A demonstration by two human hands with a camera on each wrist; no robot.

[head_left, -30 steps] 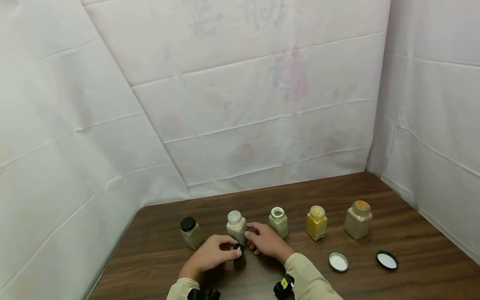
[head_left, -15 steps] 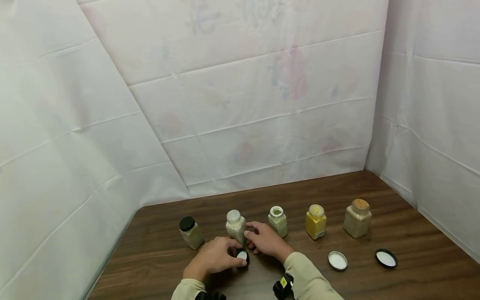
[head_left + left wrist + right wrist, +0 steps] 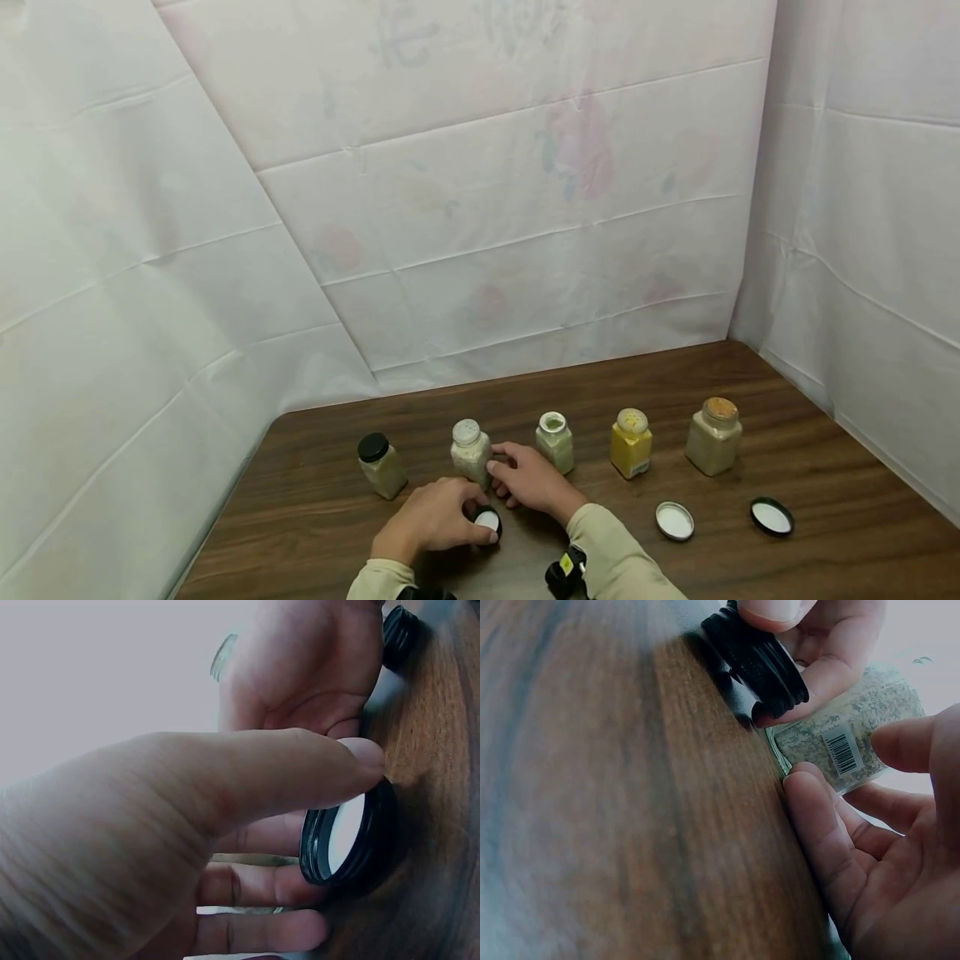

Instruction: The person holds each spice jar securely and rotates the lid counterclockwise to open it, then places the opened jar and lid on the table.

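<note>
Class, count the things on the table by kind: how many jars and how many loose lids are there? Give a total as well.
Jars: 5
Loose lids: 3
Total: 8

Five jars [image 3: 555, 442] blocking the rear, loose lids [image 3: 675, 521] right, seemingly bare table [image 3: 825, 467] elsewhere
</note>
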